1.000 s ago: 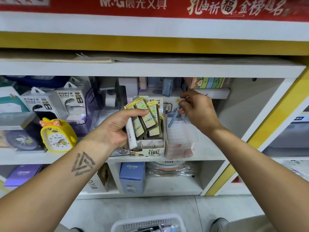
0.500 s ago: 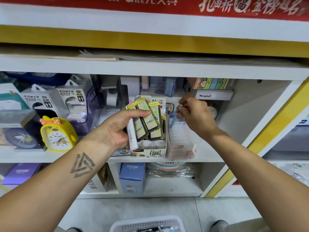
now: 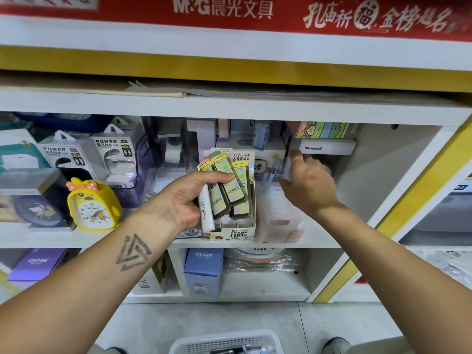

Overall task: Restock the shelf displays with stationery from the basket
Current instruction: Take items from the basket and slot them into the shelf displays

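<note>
While the left hand (image 3: 186, 200) grips a fanned bunch of yellow lead-refill packs (image 3: 231, 190) plus one white tube (image 3: 206, 210), it holds them in front of the cardboard display box (image 3: 240, 232) on the middle shelf (image 3: 319, 241). The right hand (image 3: 310, 185) reaches into a clear plastic holder (image 3: 278, 221) just beside that box, fingers bent at bluish pens (image 3: 272, 172) (whether it actually grips one, I cannot tell). A yellow chick clock (image 3: 93, 204) stands well to the left. The white basket (image 3: 224, 341) sits on the floor below.
</note>
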`<action>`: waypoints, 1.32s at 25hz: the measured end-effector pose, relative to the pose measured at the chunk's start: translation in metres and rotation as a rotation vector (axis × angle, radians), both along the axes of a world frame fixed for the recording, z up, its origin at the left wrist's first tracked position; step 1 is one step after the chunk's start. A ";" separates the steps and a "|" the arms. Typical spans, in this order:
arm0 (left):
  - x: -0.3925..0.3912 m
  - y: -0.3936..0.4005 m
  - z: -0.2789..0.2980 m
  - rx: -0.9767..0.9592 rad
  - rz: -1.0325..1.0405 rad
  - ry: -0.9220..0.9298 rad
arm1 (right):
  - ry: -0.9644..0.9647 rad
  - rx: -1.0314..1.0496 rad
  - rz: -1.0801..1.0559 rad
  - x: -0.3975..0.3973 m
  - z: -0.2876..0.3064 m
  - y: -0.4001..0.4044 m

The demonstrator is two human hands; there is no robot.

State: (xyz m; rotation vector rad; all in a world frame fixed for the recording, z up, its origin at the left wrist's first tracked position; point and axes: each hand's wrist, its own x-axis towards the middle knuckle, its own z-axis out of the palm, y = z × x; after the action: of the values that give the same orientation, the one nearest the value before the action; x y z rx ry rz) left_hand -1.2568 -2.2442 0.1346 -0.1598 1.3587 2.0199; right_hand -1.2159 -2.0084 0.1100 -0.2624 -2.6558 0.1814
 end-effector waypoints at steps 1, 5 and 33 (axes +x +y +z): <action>0.001 0.000 0.000 0.000 -0.003 0.004 | -0.038 0.040 -0.039 0.003 0.000 -0.001; 0.008 0.004 0.002 -0.005 -0.015 0.009 | -0.086 0.018 -0.149 0.012 0.005 -0.003; -0.008 -0.029 0.009 -0.057 0.127 0.046 | -0.006 -1.041 0.263 -0.006 0.037 -0.049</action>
State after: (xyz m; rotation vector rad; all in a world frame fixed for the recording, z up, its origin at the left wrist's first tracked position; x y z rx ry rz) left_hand -1.2648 -2.2730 0.1439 -0.2316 1.4688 2.1016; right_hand -1.2218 -2.0575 0.1472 -0.2194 -2.3395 1.6300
